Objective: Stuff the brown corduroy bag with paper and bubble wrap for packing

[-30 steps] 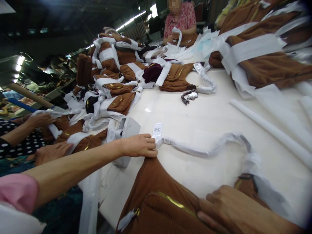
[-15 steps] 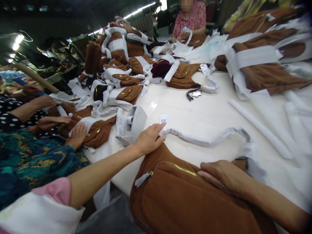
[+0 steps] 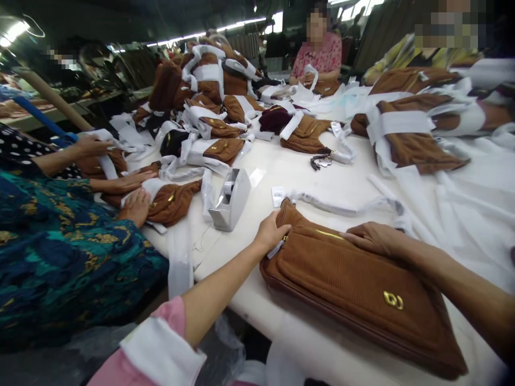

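Observation:
A brown ribbed bag (image 3: 354, 284) with a gold zipper and a gold logo lies flat on the white table (image 3: 306, 177) near its front edge. My left hand (image 3: 270, 234) grips the bag's upper left corner by the zipper end. My right hand (image 3: 374, 238) rests flat on the bag's top edge. The bag's strap, wrapped in white paper (image 3: 341, 208), trails away from the bag across the table, with a small white tag (image 3: 277, 195) near its start.
A grey tape dispenser (image 3: 231, 199) stands left of the bag. Several brown bags wrapped in white paper are piled at the back (image 3: 209, 86) and right (image 3: 414, 145). A co-worker's hands (image 3: 132, 201) press a bag at left; other people sit across the table.
The view has pulled back, so the whole bag now shows with its gold logo. My left hand has shifted from the wrapped strap to the bag's corner.

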`<state>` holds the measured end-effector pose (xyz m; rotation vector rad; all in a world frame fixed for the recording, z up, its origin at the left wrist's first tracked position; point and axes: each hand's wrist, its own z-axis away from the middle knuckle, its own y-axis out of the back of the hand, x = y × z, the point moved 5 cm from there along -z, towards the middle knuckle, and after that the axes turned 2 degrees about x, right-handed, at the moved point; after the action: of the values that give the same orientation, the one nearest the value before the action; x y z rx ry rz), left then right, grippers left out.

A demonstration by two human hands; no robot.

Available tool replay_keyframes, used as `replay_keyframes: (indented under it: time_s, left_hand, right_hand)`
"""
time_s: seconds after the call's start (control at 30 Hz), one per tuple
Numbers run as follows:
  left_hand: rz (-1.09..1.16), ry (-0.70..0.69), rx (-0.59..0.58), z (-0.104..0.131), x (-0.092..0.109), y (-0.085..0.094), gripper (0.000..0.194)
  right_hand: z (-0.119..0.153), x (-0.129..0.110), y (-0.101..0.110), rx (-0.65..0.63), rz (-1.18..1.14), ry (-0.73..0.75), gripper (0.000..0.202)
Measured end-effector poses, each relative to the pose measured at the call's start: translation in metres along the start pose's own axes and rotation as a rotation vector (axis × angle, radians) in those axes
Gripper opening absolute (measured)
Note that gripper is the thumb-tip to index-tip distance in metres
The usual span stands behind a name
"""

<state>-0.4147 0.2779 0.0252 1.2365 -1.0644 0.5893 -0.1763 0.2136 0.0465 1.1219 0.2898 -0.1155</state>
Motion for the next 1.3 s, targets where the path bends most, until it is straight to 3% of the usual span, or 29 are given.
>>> replay_keyframes:
  time_s: [0.1,0.2,0.37,0.5,0.6,0.67,0.73,0.77,0.87,0.93,1.0,1.03,1.07,1.13,1.2,1.3]
  left_hand:
    - [0.107,-0.044,-0.059,0.001,0.001,-0.003,0.039]
    - [0.158,-0.125,-0.107,0.003,0.002,-0.004,0.038]
    - [0.064,-0.129,-0.094,-0.006,-0.009,-0.015,0.032]
    - [0.033,-0.095,0.056,-0.025,-0.022,-0.021,0.03]
    - [-0.023,-0.051,0.123,-0.039,-0.02,-0.014,0.03]
    - [-0.056,-0.031,0.173,-0.039,-0.005,-0.002,0.034]
    - [-0.126,-0.138,0.169,-0.026,0.026,0.007,0.044]
    - [-0.189,-0.265,0.114,-0.015,0.046,0.006,0.052]
    - [-0.463,-0.76,-0.381,0.036,0.092,-0.026,0.085]
    - [-0.603,-0.888,-0.601,0.062,0.094,-0.045,0.09]
    - [-0.68,-0.906,-0.657,0.071,0.085,-0.056,0.086]
    - [-0.699,-0.905,-0.65,0.072,0.08,-0.058,0.084]
    - [-0.709,-0.91,-0.638,0.071,0.076,-0.059,0.082]
    - [-0.716,-0.943,-0.612,0.07,0.072,-0.059,0.078]
    - [-0.728,-0.971,-0.578,0.071,0.075,-0.056,0.075]
    - [-0.771,-0.956,-0.478,0.077,0.085,-0.051,0.065]
  right_hand:
    - [0.021,-0.003,-0.004,-0.008,-0.127,0.023,0.051]
    - [0.035,-0.004,-0.023,-0.006,-0.15,-0.018,0.05]
    - [0.018,0.012,-0.053,0.085,-0.023,-0.089,0.053]
    - [-0.017,0.027,-0.038,0.148,0.059,-0.004,0.055]
    - [-0.041,0.034,-0.02,0.153,0.116,0.016,0.058]
    - [-0.05,0.035,-0.012,0.162,0.123,0.026,0.058]
    - [-0.052,0.034,-0.006,0.163,0.123,0.032,0.058]
    - [-0.05,0.033,-0.002,0.161,0.116,0.037,0.057]
    - [-0.024,0.026,0.018,0.282,0.066,0.062,0.047]
    - [0.015,0.014,0.033,0.536,0.031,0.024,0.038]
    - [0.069,-0.008,0.033,0.829,0.014,-0.075,0.031]
    - [0.096,-0.024,0.022,0.918,0.007,-0.131,0.027]
    - [0.118,-0.045,0.005,0.958,0.013,-0.091,0.023]
    - [0.145,-0.094,-0.042,0.866,0.019,0.199,0.018]
    - [0.153,-0.124,-0.088,0.794,0.085,0.359,0.022]
    - [0.129,-0.125,-0.124,0.7,0.219,0.38,0.043]
